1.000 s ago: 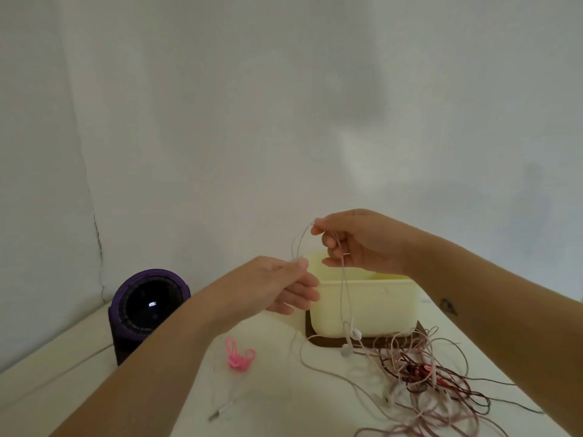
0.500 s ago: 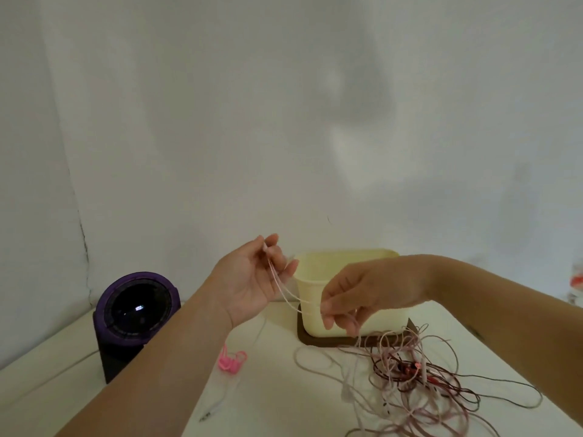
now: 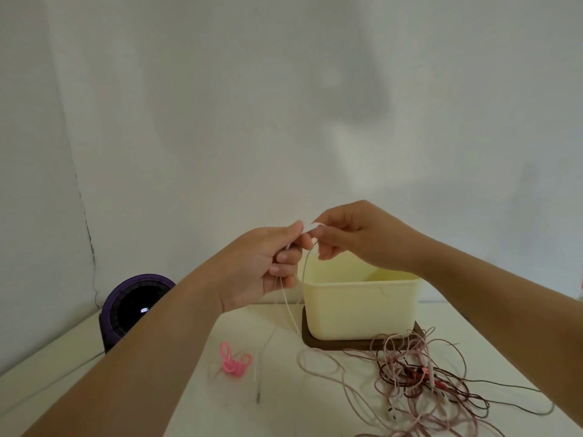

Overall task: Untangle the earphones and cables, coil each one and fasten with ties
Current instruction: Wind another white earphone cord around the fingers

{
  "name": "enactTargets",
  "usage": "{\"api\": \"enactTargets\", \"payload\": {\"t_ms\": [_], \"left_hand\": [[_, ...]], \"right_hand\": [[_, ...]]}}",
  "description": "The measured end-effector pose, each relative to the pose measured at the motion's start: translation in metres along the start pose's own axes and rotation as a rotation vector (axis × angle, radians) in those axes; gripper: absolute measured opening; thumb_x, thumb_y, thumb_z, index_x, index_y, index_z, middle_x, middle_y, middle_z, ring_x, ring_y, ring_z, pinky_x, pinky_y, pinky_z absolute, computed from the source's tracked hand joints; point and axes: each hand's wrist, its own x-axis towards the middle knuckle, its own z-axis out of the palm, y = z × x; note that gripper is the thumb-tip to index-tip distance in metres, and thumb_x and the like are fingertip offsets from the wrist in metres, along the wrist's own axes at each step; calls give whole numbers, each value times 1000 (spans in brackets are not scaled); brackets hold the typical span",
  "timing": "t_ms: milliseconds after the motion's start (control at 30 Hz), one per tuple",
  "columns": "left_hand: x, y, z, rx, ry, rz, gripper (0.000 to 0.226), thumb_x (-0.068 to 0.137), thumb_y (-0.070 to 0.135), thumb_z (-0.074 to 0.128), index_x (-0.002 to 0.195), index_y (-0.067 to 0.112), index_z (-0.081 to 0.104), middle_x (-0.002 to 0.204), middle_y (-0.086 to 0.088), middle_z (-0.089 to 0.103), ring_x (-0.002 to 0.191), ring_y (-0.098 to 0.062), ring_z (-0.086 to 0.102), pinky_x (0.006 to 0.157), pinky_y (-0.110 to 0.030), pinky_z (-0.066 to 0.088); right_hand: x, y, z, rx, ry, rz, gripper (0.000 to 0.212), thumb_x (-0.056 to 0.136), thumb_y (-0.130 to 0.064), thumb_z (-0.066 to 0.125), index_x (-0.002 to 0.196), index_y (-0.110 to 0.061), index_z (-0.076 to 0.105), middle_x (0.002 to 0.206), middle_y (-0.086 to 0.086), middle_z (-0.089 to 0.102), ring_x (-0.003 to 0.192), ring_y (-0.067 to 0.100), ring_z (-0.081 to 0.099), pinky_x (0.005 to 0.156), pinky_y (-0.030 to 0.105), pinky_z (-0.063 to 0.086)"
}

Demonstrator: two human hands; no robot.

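Note:
Both hands are raised above the table, fingertips almost touching. My left hand (image 3: pixel 268 263) grips a thin white earphone cable (image 3: pixel 288 305) in its curled fingers. My right hand (image 3: pixel 353 238) pinches the same cable at its top, where a loop hangs down between the hands. The cable's plug end (image 3: pixel 258 395) lies on the white table (image 3: pixel 176 405). A tangle of pink, white and dark red cables (image 3: pixel 416 376) lies on the table at the right. A pink tie (image 3: pixel 235 362) lies below my left forearm.
A cream plastic box (image 3: pixel 359 307) stands on a dark brown lid (image 3: pixel 334 344) right behind the hands. A purple round speaker (image 3: pixel 132 307) sits at the left by the wall. A white wall closes the back.
My right hand has risen from in front of the box to meet my left hand. The left hand has turned and closed its fingers around the cable.

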Motion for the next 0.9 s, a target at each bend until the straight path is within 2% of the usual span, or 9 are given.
{"api": "enactTargets", "payload": {"t_ms": [100,267,333,433,600,767,800,867,900], "left_hand": [[-1,0,-7,-8,35,38,33,98,29,41,73,16,57,53,7,29,43,-5,26,49,-18,41],[-5,2,-13,-68,54,120,35,99,26,38,72,16,57,52,8,29,41,-4,27,47,-18,41],[-7,4,-17,-85,63,142,35,100,26,37,73,16,56,52,8,30,41,-4,27,47,-18,42],[-9,6,-23,-96,82,162,33,100,25,35,75,15,55,52,8,31,41,-4,27,47,-18,42],[-7,4,-32,-111,118,177,32,100,24,36,77,15,55,52,8,34,42,-5,30,48,-19,43],[-1,-2,-27,-24,118,198,32,101,24,34,78,15,54,52,9,36,43,-6,32,51,-19,45],[1,-3,-26,-8,121,199,33,101,24,34,77,16,54,52,8,35,43,-6,32,51,-19,44],[4,-8,-28,23,127,196,33,101,24,34,76,16,55,53,8,34,43,-6,31,52,-19,44],[6,-10,-29,35,128,187,33,101,24,34,76,15,55,53,8,34,43,-6,31,52,-19,44]], "right_hand": [[1,12,-4,62,92,39,18,93,-21,56,92,-14,71,67,3,66,66,8,65,74,21,56],[1,59,-1,57,165,218,18,95,-20,53,91,-16,70,63,0,64,61,8,64,71,21,57],[-2,81,4,29,127,337,18,95,-19,54,90,-14,71,65,1,66,62,10,64,74,24,58],[-9,110,17,0,41,488,17,94,-17,57,91,-8,71,71,5,68,62,11,64,70,22,57],[-14,133,35,-52,-102,577,17,95,-16,55,91,-8,70,68,2,66,60,12,63,65,22,56],[-11,134,42,-307,-320,651,25,94,-16,53,71,-19,60,75,-1,67,57,10,61,60,19,53],[-10,130,41,-343,-393,666,21,94,-17,53,75,-19,62,79,-2,68,61,12,64,64,20,54],[-6,116,37,-385,-535,673,10,92,-14,58,98,-13,65,93,-1,69,72,12,66,73,21,56],[-3,106,32,-394,-573,648,26,90,-13,61,116,-10,61,105,2,68,75,11,67,76,22,56]]}}
